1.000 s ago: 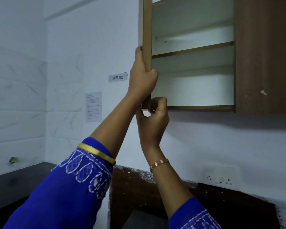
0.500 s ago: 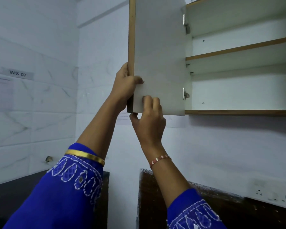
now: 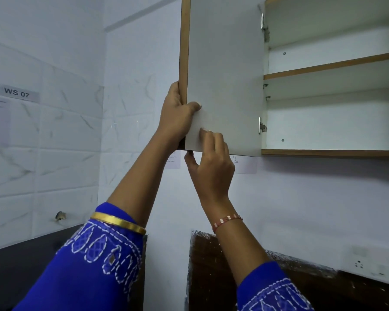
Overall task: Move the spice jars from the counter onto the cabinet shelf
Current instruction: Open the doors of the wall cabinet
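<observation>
Head view: nearest the camera are two blue embroidered sleeves [image 3: 94,261], the left arm wearing a gold bangle [image 3: 119,221] and the right wrist a thin red-and-white bracelet [image 3: 227,220]. Both arms reach up to the cabinet door [image 3: 225,70], which stands swung open. The left hand [image 3: 177,113] grips the door's brown outer edge, thumb across the white inner face and fingers wrapped behind. The right hand [image 3: 211,164] pinches the door's bottom corner, fingertips on the white face and thumb under the lower edge. Beyond the door, the cabinet shelf [image 3: 332,66] and the compartment below it show white walls and two metal hinges. No spice jars appear anywhere in view. Farther off, a "WS 07" label [image 3: 16,93] sits on the tiled left wall, and a wall socket [image 3: 373,264] is mounted low right above a dark counter [image 3: 301,286].
</observation>
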